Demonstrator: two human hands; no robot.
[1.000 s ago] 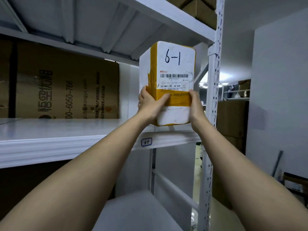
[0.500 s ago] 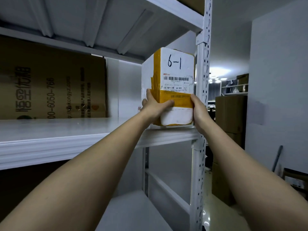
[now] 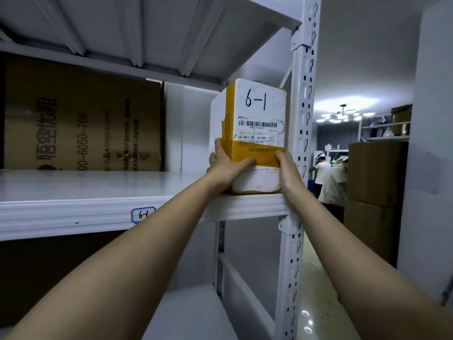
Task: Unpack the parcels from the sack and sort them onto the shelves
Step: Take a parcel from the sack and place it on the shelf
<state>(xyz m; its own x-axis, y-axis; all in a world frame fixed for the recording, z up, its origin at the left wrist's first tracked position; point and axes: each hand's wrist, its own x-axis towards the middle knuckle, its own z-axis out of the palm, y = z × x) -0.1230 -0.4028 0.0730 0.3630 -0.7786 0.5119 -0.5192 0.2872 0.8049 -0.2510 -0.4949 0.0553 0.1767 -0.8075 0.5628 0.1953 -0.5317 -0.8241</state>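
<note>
Parcel work looks part done: white foam box with yellow tape [image 3: 255, 136] marked 6-1 rests on white metal shelf [image 3: 98, 207] tagged 6-1, left hand [image 3: 226, 166] and right hand [image 3: 288, 171] fingers clasped round it, release pending, sack unseen.

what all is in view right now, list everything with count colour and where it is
parcel: 1, white with yellow tape and "6-1" handwritten on it, upright at the right end of the shelf
shelf: 1, white, middle level of the rack
shelf tag: 1, white with blue border, reads "6-1", on the shelf's front edge
big carton: 1, brown, at the back left of the shelf
rack post: 1, white, perforated, right of the parcel
stacked cartons: 2, brown, far right
people: 2, white tops, background
ceiling light: 1, white, background
left hand: grips the parcel's lower left
right hand: grips the parcel's lower right
</note>
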